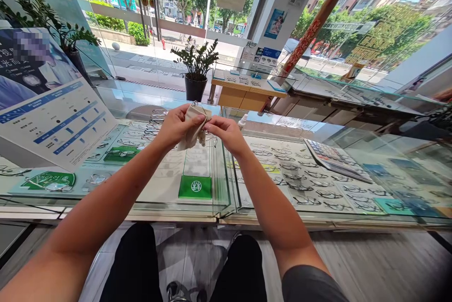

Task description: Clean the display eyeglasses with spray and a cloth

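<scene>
Above the glass display counter (148, 198), my left hand (173, 125) pinches a crumpled beige cleaning cloth (190, 132). Thin wire parts of a pair of glasses (213, 140) stick out at the cloth's top and right edges; most of the pair is hidden. My right hand (228, 133) is closed, its fingertips at the right side of the cloth, on the glasses. A small white spray bottle (242, 122) stands just beyond my right hand. Below the hands, a green case or card with a white logo (195, 187) lies in the counter.
Rows of eyeglasses (296, 175) lie in the case at right. A slanted sample board (335, 158) rests there too. At left stands a printed display card (63, 118). A potted plant (196, 87) and a low wooden cabinet (243, 97) stand beyond the counter.
</scene>
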The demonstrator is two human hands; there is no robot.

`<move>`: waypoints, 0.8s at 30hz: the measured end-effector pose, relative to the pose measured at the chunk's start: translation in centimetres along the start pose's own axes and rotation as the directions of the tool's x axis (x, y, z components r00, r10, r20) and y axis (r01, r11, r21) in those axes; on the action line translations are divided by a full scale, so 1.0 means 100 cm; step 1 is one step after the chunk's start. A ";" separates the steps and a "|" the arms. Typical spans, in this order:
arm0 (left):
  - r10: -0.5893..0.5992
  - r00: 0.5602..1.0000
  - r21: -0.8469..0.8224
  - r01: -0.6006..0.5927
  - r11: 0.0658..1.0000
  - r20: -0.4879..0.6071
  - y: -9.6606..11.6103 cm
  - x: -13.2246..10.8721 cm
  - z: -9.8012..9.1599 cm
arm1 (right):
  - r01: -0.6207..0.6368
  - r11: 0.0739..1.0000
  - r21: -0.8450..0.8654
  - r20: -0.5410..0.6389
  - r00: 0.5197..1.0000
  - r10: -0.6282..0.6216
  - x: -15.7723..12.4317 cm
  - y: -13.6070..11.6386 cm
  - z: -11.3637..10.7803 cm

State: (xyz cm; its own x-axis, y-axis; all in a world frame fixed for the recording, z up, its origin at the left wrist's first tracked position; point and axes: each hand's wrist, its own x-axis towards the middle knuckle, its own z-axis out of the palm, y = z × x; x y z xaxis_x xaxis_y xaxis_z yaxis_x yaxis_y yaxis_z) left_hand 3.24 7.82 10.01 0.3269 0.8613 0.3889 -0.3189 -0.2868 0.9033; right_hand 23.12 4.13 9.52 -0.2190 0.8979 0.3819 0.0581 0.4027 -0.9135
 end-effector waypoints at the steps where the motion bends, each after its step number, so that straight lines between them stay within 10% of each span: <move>1: -0.004 1.000 0.003 0.004 1.000 0.018 0.001 0.000 -0.001 | -0.020 0.999 0.029 0.012 1.000 0.020 0.000 -0.001 0.000; 8: -0.046 0.986 -0.037 0.053 0.998 0.162 0.007 0.000 -0.006 | -0.156 0.956 0.249 0.044 0.988 0.149 -0.001 -0.004 0.000; 24: 0.005 0.996 0.037 -0.008 0.999 0.088 0.005 -0.007 0.004 | -0.248 0.880 0.405 0.151 0.967 0.203 -0.005 -0.001 0.010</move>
State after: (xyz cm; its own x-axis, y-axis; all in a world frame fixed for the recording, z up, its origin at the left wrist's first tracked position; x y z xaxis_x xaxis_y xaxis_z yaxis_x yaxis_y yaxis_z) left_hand 3.20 6.88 10.21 0.4026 0.8197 0.4075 -0.2888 -0.3087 0.9062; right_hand 22.29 3.46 9.25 -0.3474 0.9235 0.1626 -0.2890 0.0595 -0.9555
